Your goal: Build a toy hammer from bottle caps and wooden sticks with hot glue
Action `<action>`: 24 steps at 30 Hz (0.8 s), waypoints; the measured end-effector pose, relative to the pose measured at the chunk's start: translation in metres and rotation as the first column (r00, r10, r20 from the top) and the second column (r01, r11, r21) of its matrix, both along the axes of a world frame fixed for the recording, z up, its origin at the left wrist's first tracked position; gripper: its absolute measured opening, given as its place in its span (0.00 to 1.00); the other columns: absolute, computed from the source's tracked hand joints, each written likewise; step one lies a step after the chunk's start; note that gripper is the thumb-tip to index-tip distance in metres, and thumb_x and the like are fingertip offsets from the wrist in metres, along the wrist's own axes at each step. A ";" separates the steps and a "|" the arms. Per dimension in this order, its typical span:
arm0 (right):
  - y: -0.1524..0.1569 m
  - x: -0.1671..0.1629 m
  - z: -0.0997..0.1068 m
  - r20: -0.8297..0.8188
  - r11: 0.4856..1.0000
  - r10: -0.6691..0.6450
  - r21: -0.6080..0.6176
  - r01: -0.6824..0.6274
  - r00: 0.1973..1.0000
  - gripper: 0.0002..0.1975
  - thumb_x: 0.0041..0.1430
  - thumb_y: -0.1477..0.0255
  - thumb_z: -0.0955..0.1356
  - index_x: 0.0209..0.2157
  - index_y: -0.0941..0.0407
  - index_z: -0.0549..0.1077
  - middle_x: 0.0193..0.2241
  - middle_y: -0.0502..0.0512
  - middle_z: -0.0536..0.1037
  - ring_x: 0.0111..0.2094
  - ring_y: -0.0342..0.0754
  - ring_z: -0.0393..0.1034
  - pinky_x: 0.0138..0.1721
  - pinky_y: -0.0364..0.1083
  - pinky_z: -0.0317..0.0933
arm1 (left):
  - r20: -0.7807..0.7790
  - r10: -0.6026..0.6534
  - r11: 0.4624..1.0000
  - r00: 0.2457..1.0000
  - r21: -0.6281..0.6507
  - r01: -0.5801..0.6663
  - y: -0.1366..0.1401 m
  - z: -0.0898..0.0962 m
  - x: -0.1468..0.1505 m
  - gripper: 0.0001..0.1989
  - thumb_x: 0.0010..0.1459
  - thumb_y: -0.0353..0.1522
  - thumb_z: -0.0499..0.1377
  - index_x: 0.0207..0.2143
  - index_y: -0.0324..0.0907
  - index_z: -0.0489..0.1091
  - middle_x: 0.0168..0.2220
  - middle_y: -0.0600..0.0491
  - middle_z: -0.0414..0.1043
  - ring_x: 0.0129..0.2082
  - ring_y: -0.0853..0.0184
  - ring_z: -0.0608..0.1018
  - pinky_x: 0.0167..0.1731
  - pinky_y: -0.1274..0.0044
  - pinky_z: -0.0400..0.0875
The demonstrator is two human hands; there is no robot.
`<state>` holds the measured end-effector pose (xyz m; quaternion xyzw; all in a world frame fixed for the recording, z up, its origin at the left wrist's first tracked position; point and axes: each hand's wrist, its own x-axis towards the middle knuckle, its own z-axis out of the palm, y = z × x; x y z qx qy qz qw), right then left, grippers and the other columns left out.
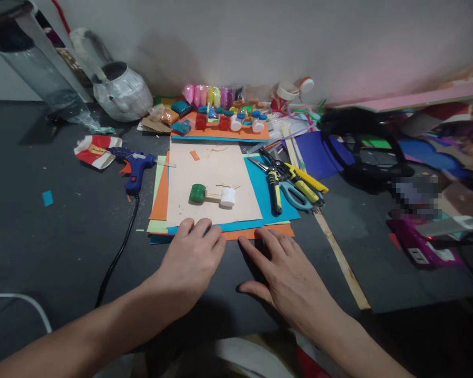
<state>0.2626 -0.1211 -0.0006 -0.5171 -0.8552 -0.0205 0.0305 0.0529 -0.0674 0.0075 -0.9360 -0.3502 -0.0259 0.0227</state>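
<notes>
My left hand (195, 257) rests on the near edge of stacked coloured paper, fingers bent and slightly apart, the thumb hidden. At the orange sheet's (236, 234) near edge lies my right hand (281, 262), open, fingertips on the paper and thumb stretched out. Neither hand shows anything held. Beyond them, on the pale top sheet (205, 168), a green bottle cap piece (197, 193) and a white bottle cap piece (228, 197) are joined by thin wooden sticks (213, 195). A few stick bits lie close behind.
A blue glue gun (136, 170) with a black cord lies left. Pliers (274, 186) and blue-handled scissors (295, 197) sit right of the paper, near a wooden strip (341, 257). Similar bottle-cap pieces (224, 122) stand behind. A pitcher (122, 94) is at back left.
</notes>
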 end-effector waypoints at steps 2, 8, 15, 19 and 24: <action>0.001 -0.006 0.000 -0.017 1.000 -0.010 -0.011 0.010 1.000 0.38 0.51 0.49 0.72 0.57 0.57 0.69 0.50 0.68 0.69 0.47 0.62 0.65 0.47 0.59 0.64 | 0.011 -0.016 0.999 1.000 0.037 0.015 -0.001 -0.001 -0.001 0.11 0.60 0.30 0.61 0.45 0.39 0.75 0.42 0.49 0.77 0.44 0.57 0.71 0.41 0.66 0.59; 0.003 -0.025 -0.005 -0.064 1.000 -0.020 -0.018 0.019 0.998 0.42 0.50 0.45 0.70 0.58 0.58 0.69 0.48 0.68 0.70 0.48 0.64 0.65 0.48 0.60 0.62 | -0.023 -0.022 1.000 1.000 -0.003 0.022 -0.001 -0.003 -0.003 0.14 0.58 0.31 0.61 0.47 0.38 0.75 0.46 0.48 0.76 0.46 0.55 0.70 0.40 0.66 0.59; -0.003 -0.023 -0.010 -0.065 0.998 -0.064 -0.002 0.064 0.996 0.41 0.52 0.46 0.70 0.58 0.60 0.68 0.49 0.69 0.69 0.48 0.64 0.64 0.47 0.60 0.63 | -0.012 -0.007 1.000 1.000 -0.028 0.007 -0.002 -0.003 -0.003 0.12 0.58 0.31 0.61 0.45 0.39 0.75 0.44 0.47 0.76 0.46 0.55 0.70 0.40 0.65 0.58; -0.007 -0.014 -0.010 -0.040 0.995 -0.100 0.026 0.101 0.994 0.36 0.56 0.50 0.69 0.57 0.61 0.69 0.48 0.69 0.70 0.47 0.64 0.64 0.45 0.60 0.64 | -0.007 -0.011 0.999 1.000 -0.046 0.011 -0.001 -0.002 -0.003 0.11 0.59 0.30 0.60 0.45 0.39 0.74 0.43 0.47 0.75 0.45 0.55 0.70 0.39 0.66 0.57; -0.010 0.003 -0.010 -0.017 0.991 -0.121 0.055 0.122 0.992 0.31 0.61 0.53 0.66 0.56 0.62 0.70 0.46 0.68 0.70 0.46 0.63 0.63 0.45 0.60 0.64 | -0.002 -0.013 0.998 1.000 -0.065 0.013 0.001 -0.001 -0.004 0.11 0.60 0.30 0.59 0.45 0.39 0.74 0.44 0.47 0.75 0.46 0.55 0.70 0.40 0.65 0.56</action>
